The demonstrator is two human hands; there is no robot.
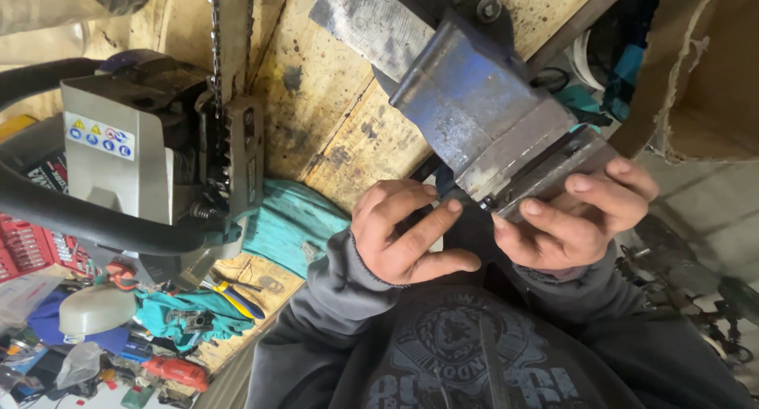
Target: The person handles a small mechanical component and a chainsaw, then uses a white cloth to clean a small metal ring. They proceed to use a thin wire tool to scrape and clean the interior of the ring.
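A blue bench vise (466, 93) with bare steel jaws is bolted on a worn wooden bench (332, 101). My right hand (573, 219) lies over the end of the vise jaws (538, 168), its fingers wrapped across the steel. My left hand (399, 235) is curled just left of the jaws, index finger and thumb stretched toward the jaw gap. A small dark part (488, 207) sits at the gap between my two hands; who grips it is unclear. My dark printed sweatshirt fills the bottom of the view.
A grey chainsaw (142, 164) with a black handle and its chain bar (231, 53) rests on the bench at left. A teal cloth (292, 219), yellow-and-blue pliers (229, 294), a red socket case (32, 247) and a red tool (178, 371) lie nearby.
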